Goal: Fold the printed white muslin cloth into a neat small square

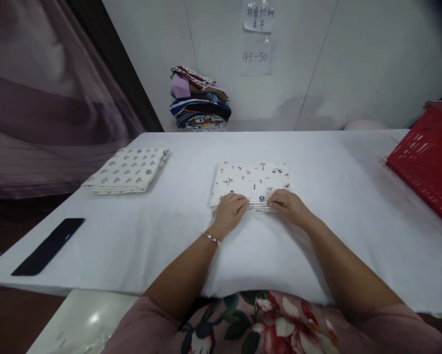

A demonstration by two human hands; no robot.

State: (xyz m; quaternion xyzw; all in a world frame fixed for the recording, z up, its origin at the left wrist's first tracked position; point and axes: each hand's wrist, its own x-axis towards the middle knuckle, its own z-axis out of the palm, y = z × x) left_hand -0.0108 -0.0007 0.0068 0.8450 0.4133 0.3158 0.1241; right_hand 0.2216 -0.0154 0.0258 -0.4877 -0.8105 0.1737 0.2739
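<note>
A folded white cloth with small dark prints (250, 181) lies in the middle of the white table (317, 162). My left hand (231, 208) rests on its near left edge, fingers curled and pinching the layered edge. My right hand (288, 203) grips the near right edge the same way. A thin bracelet sits on my left wrist. Both forearms reach straight out from my flowered top.
A second folded cloth with green-grey spots (128, 169) lies at the table's left. A black flat bar (49, 246) sits near the left front edge. A stack of folded clothes (199, 101) stands at the back wall. A red plastic basket (427, 157) is at the right.
</note>
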